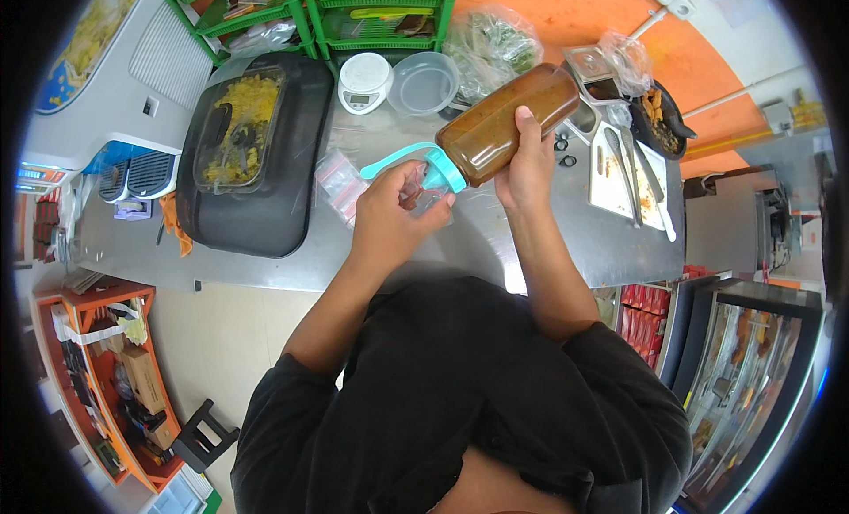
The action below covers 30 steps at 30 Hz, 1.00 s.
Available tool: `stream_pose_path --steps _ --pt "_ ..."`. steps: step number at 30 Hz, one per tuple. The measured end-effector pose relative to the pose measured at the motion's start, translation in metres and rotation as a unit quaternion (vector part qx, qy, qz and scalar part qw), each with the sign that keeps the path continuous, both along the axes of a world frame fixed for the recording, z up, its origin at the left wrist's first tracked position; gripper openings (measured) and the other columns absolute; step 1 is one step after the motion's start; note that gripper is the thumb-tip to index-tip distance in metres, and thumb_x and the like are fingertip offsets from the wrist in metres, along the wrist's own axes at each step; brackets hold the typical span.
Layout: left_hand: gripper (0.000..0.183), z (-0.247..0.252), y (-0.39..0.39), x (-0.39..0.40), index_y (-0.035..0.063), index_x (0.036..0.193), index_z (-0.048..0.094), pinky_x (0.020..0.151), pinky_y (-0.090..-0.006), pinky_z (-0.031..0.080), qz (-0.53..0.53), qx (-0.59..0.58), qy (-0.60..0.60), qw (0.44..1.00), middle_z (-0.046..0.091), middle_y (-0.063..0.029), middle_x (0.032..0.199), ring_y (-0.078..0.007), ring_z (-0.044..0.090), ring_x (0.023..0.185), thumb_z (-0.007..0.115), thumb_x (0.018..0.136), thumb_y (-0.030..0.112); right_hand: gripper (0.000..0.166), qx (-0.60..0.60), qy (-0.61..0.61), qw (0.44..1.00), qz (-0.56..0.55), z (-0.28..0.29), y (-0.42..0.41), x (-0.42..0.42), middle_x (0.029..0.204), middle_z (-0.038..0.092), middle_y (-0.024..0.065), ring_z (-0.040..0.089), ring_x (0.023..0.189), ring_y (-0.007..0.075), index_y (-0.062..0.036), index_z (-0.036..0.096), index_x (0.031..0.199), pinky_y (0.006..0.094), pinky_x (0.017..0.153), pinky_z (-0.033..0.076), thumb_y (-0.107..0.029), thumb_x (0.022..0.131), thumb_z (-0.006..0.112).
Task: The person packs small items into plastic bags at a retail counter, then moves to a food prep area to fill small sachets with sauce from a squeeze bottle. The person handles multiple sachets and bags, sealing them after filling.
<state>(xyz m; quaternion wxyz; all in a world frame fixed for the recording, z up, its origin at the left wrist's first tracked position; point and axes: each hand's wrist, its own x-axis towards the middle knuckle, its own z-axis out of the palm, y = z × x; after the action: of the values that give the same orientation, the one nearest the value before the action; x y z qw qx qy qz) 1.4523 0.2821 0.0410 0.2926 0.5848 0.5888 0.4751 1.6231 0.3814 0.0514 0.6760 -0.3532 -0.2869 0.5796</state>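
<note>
My right hand (pixel 530 159) grips a clear squeeze bottle (pixel 507 122) of brown sauce, tilted with its turquoise nozzle cap (pixel 443 172) down to the left. The cap's turquoise strap (pixel 396 157) sticks out to the left. With my left hand (pixel 401 205) I hold a small clear plastic bag (pixel 424 195) around the nozzle; some brown sauce shows in it. A stack of small zip bags (pixel 341 182) lies on the steel table (pixel 464 248), just left of my left hand. Behind the bottle stand a round plastic tub (pixel 423 83) and a white kitchen scale (pixel 365 83).
At left, a lidded container of yellow food (pixel 242 132) sits on a large black tray (pixel 285 229). Green stacked racks (pixel 378 43) stand behind. To the right are tongs (pixel 623 169) on a white cutting board (pixel 600 192) and a black pan (pixel 663 139). Black rings (pixel 567 161) lie nearby.
</note>
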Motion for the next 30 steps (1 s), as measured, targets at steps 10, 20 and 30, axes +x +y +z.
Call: stream_pose_path --steps 10,20,30 --pt "0.054 -0.006 0.003 0.011 -0.0037 0.126 0.064 0.083 -0.0298 0.059 -0.015 -0.019 -0.039 0.999 0.071 -0.0104 0.111 -0.0131 0.069 0.095 0.088 0.082 0.018 0.041 0.038 -0.025 0.999 -0.026 0.005 0.001 0.011 0.123 0.059 0.0086 0.062 0.110 0.0201 -0.0055 0.045 0.138 0.0375 0.095 0.054 -0.018 0.103 0.062" --pt "0.054 -0.008 0.005 0.018 -0.0044 0.124 0.065 0.078 -0.0267 0.058 -0.018 -0.006 -0.057 0.998 0.071 -0.0067 0.106 -0.0100 0.068 0.090 0.088 0.081 0.017 0.040 0.026 -0.024 0.999 -0.034 0.003 0.000 0.016 0.124 0.059 0.0095 0.062 0.111 0.0203 -0.0039 0.045 0.137 0.0375 0.097 0.054 -0.017 0.103 0.062" --pt "0.052 -0.015 0.005 0.024 -0.0028 0.125 0.067 0.068 -0.0237 0.053 -0.008 -0.005 -0.053 0.999 0.072 -0.0059 0.098 -0.0065 0.064 0.076 0.087 0.081 0.017 0.047 -0.062 0.069 0.996 -0.003 -0.022 -0.002 0.028 0.129 0.056 0.0115 0.059 0.119 0.0247 -0.0040 0.040 0.140 0.0418 0.103 0.050 -0.022 0.102 0.062"
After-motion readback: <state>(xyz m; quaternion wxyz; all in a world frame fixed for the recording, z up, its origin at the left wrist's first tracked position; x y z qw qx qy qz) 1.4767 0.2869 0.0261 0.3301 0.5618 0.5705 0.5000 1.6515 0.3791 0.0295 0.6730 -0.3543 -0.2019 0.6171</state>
